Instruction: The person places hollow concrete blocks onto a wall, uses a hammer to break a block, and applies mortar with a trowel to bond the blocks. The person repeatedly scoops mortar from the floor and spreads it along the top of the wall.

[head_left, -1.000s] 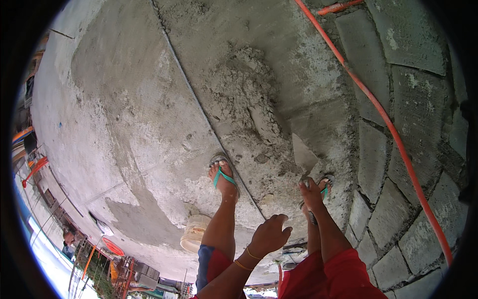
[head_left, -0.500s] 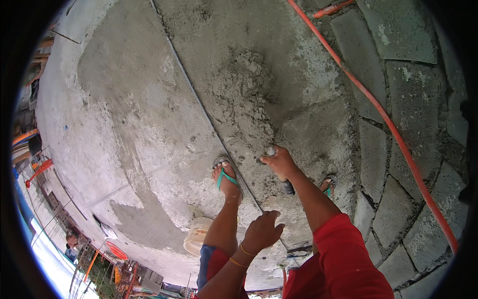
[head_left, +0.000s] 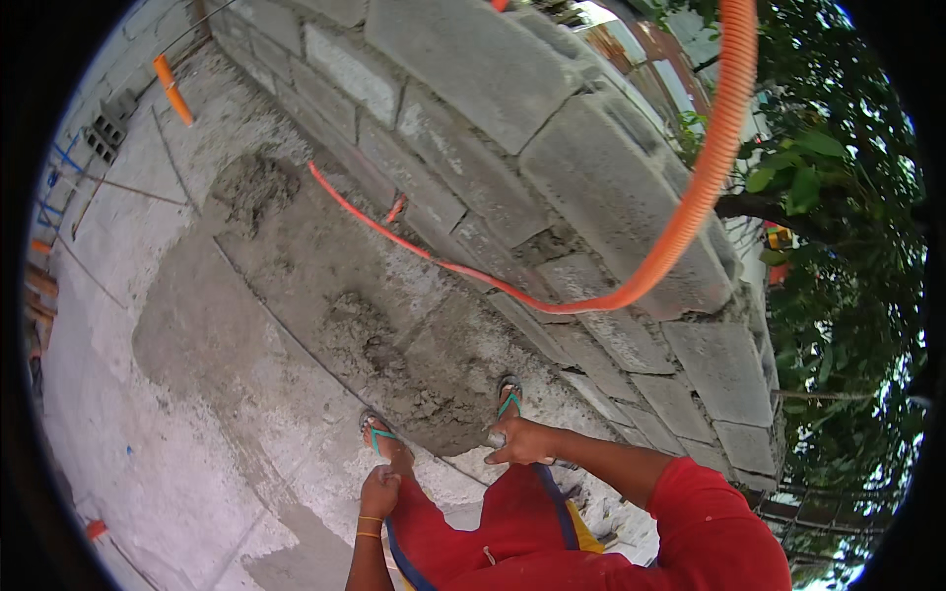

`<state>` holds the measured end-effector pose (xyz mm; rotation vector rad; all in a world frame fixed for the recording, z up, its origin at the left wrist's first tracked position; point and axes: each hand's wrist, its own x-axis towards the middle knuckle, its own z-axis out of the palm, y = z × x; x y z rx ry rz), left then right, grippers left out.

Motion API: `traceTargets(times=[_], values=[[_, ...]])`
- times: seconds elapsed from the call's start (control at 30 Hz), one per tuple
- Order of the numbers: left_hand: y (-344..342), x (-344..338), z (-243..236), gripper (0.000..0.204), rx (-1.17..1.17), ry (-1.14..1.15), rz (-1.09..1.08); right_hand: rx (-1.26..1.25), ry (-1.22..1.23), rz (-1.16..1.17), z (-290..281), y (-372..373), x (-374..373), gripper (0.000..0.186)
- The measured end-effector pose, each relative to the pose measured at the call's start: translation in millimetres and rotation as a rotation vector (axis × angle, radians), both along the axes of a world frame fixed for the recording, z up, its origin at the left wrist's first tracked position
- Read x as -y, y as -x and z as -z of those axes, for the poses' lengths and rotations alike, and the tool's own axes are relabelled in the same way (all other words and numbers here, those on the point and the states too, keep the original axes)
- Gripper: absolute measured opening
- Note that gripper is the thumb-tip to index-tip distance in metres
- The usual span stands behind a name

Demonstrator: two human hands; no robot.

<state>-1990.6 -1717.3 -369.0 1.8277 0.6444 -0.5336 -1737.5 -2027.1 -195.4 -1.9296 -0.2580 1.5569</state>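
Note:
My right hand (head_left: 525, 441) is wrapped round a tool handle with a rounded grey end (head_left: 496, 441); its other end runs back under my wrist, and the working part is hidden. My left hand (head_left: 379, 491) hangs beside my left knee with its fingers curled in, and nothing shows in them. Wet grey mortar (head_left: 434, 414) lies heaped in front of my sandalled feet, with a rougher mound (head_left: 360, 330) further off. A long thin rod (head_left: 286, 330) runs across the ground and passes close to my left foot.
A concrete block wall (head_left: 473, 167) rises along the right. An orange corrugated conduit (head_left: 581, 303) loops in front of it. Another mortar heap (head_left: 254, 187) lies farther off, near an upright orange pipe (head_left: 172, 91). Hollow blocks (head_left: 106, 133) stand far left; leafy branches (head_left: 828, 197) are beyond the wall.
My view has swung up toward the wall, bringing foliage into sight. My left hand has gone from loosely spread to curled in. The tool handle stays in my right hand.

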Motion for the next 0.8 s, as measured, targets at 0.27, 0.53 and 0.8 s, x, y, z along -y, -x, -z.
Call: traceTargets(times=[0.27,0.53,0.8], values=[[26.4,-81.1,-50.9,0.018,-0.288,0.113,-0.221,-0.261,0.130,0.284,-270.8,54.2,183.5,0.058],[25.8,-3.0,-66.7,0.029,-0.508,0.027,-0.168,0.007,0.360,0.485,-404.5,87.0,390.5,0.070],[-64.0,130.3,-154.9,0.028,-0.265,0.072,-0.151,0.243,0.446,0.558,-440.5,27.3,492.8,0.046]])
